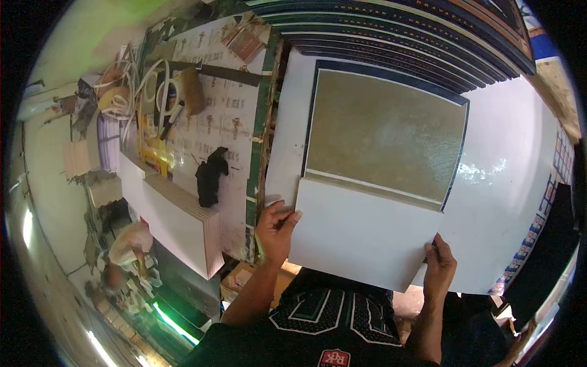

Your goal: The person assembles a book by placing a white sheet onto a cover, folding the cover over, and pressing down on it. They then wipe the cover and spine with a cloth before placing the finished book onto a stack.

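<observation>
Lying between the two grips, the white panel (367, 232) has its long axis from left to right, so that each short edge meets one grip. The left grip (276, 233) is half curled, with the thumb at the left edge and a small gap between thumb and fingers; whether it really pinches, I cannot tell. The right grip (440, 264) is more closed and appears to hold the right edge between thumb and fingers.

Straight ahead of both grips, farther from the body, is the dark-bordered board (391, 137), on the white table (495, 134). Its near edge runs along the far edge of the panel, almost parallel. If the panel rests upon this edge or only hangs above it, I cannot tell. To this edge, neither grip is clearly nearer. Beyond the board, dark-spined volumes (400, 38) are lying in a row.
</observation>
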Demonstrator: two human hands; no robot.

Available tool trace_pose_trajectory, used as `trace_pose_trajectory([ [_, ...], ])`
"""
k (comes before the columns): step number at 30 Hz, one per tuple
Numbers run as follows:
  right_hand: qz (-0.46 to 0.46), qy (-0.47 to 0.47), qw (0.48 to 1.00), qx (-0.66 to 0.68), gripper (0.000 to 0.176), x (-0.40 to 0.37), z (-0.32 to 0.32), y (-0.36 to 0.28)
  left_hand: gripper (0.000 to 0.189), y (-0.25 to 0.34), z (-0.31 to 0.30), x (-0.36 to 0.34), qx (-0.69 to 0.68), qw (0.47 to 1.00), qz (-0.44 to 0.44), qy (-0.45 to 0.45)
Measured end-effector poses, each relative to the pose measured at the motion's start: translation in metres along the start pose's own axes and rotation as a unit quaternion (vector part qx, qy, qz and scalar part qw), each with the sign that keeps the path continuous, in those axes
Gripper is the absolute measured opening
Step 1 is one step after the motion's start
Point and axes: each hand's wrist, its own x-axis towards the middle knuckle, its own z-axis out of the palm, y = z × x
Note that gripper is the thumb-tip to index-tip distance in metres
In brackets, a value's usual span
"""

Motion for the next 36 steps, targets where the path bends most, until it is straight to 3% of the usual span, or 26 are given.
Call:
trace_pose_trajectory([
  [5,0.013,0.032,0.999,-0.003,0.032,0.0,0.005,0.001,0.048,-0.021,-0.009,0.002,0.02,0.999,0.027,-0.009],
  [6,0.007,0.018,0.999,-0.037,0.03,0.002,0.004,0.007,0.049,-0.003,-0.009,0.002,0.108,0.994,-0.002,-0.018],
  [7,0.004,0.005,0.997,-0.074,0.029,0.001,-0.002,0.008,0.049,-0.013,-0.008,0.002,0.022,1.0,-0.009,-0.008],
  [9,-0.028,-0.003,0.997,-0.07,0.029,0.002,-0.005,-0.006,0.048,-0.006,0.0,0.003,-0.005,1.0,-0.027,0.004],
  [11,-0.034,-0.006,0.999,-0.042,0.029,-0.001,-0.012,-0.012,0.053,0.007,-0.001,-0.002,0.08,0.996,-0.013,-0.022],
  [13,-0.008,-0.012,1.0,-0.026,0.029,0.001,-0.012,-0.013,0.053,0.015,0.002,-0.003,0.072,0.997,-0.012,-0.023],
  [18,-0.046,-0.01,0.997,-0.057,0.031,0.002,-0.011,-0.015,0.054,0.02,0.002,-0.002,0.136,0.99,-0.036,-0.024],
  [23,-0.075,0.011,0.995,-0.06,0.03,0.003,-0.011,-0.013,0.055,0.025,0.003,0.0,0.192,0.981,0.031,-0.021],
  [26,-0.121,0.02,0.989,-0.085,0.031,0.008,-0.019,-0.007,0.057,0.032,0.003,0.004,0.182,0.982,0.003,-0.051],
  [28,-0.131,0.026,0.988,-0.072,0.032,0.009,-0.014,0.004,0.061,0.007,-0.016,0.026,0.258,0.957,0.086,-0.105],
  [29,-0.048,-0.004,0.999,-0.025,0.032,0.013,-0.015,0.013,0.05,0.007,-0.015,0.029,0.284,0.945,0.129,-0.1],
  [30,-0.07,-0.001,0.996,-0.046,0.032,0.014,-0.012,0.022,0.033,0.043,-0.004,0.012,0.181,0.977,0.0,-0.11],
  [31,-0.056,-0.006,0.997,-0.046,0.034,0.012,-0.011,0.015,0.033,0.038,-0.008,0.015,0.129,0.984,0.007,-0.126],
  [32,-0.066,-0.01,0.997,-0.046,0.035,0.009,-0.01,0.009,0.052,0.007,-0.015,0.029,0.164,0.975,0.057,-0.136],
  [33,-0.067,-0.017,0.998,-0.016,0.036,0.014,-0.007,0.015,0.059,0.015,-0.015,0.026,0.241,0.954,0.119,-0.13],
  [35,-0.076,-0.019,0.997,-0.008,0.035,0.009,-0.003,0.007,0.06,0.019,-0.015,0.022,0.187,0.968,0.095,-0.135],
  [36,-0.078,-0.007,0.997,-0.009,0.036,0.007,0.002,0.008,0.06,0.019,-0.019,0.022,0.221,0.958,0.138,-0.124],
])
